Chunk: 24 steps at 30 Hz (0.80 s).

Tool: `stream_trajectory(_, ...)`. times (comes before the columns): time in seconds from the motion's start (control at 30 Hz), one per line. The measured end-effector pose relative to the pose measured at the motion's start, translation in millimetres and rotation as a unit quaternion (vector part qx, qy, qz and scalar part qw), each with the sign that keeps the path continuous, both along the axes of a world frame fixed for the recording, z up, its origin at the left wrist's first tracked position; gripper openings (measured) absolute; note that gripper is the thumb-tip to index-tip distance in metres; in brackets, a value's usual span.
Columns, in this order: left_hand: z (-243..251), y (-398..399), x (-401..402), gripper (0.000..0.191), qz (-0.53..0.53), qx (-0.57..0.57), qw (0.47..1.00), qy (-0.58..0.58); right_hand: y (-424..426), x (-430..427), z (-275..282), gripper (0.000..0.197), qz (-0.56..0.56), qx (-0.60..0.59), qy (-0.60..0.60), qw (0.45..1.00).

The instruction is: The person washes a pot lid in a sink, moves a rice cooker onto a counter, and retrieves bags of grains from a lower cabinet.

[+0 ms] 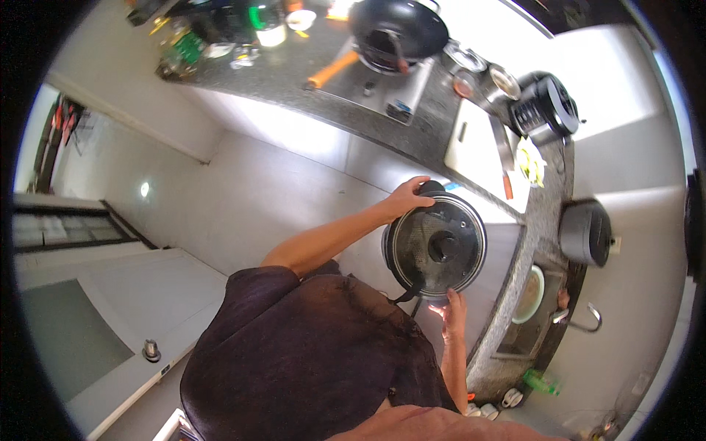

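Observation:
A dark pot (pixel 388 248) with side handles is held up in front of my body, over the floor. Its round glass lid (pixel 411 234) has a pale rim and a black knob (pixel 443 246). My left hand (pixel 409 198) grips the far handle (pixel 433 187), thumb on the lid's edge. At the near side my right hand (pixel 453 315) clasps the other handle, with its thumb at the rim. A dark strip crosses the pot's near left edge. What the pot contains cannot be made out through the lid.
Along the granite counter (pixel 408 146) are a black wok (pixel 400 27) on a stove, an orange-handled tool (pixel 333 69), a white cutting board (pixel 474 149) with a knife (pixel 501 146), and an electric cooker (pixel 546 107). A sink (pixel 513 339) holds a pale basin (pixel 532 295). A door (pixel 132 308) stands left.

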<state>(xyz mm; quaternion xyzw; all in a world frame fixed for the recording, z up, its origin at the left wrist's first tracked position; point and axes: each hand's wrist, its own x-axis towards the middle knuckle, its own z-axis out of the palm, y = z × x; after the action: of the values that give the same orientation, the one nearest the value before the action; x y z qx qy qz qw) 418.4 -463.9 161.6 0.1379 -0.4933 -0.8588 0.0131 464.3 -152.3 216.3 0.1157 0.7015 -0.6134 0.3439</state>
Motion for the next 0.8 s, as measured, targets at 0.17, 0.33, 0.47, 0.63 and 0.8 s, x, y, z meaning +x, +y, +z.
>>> stream_trajectory(0.17, -3, -87, 69, 0.069, 0.106, -0.021, 0.994, -0.035, -83, -8, -10, 0.036, 0.13, 0.004, 0.007, 0.991)
stream_trajectory(0.33, -2, -140, 144, 0.066, 0.266, 0.03, 0.963, -0.024, -161, -12, -3, 0.039, 0.272, -0.026, 0.008, 0.962)
stream_trajectory(0.47, 16, -166, 197, 0.069, 0.341, 0.042, 0.937, -0.068, -212, -18, -9, 0.038, 0.338, -0.024, -0.002, 0.941)
stream_trajectory(0.63, 18, -194, 261, 0.066, 0.445, 0.027, 0.893, -0.067, -284, -15, -38, 0.036, 0.456, -0.045, 0.011, 0.889)
stream_trajectory(0.8, 25, -236, 294, 0.064, 0.501, 0.015, 0.863, -0.067, -346, 5, -42, 0.034, 0.477, -0.05, 0.011, 0.877)
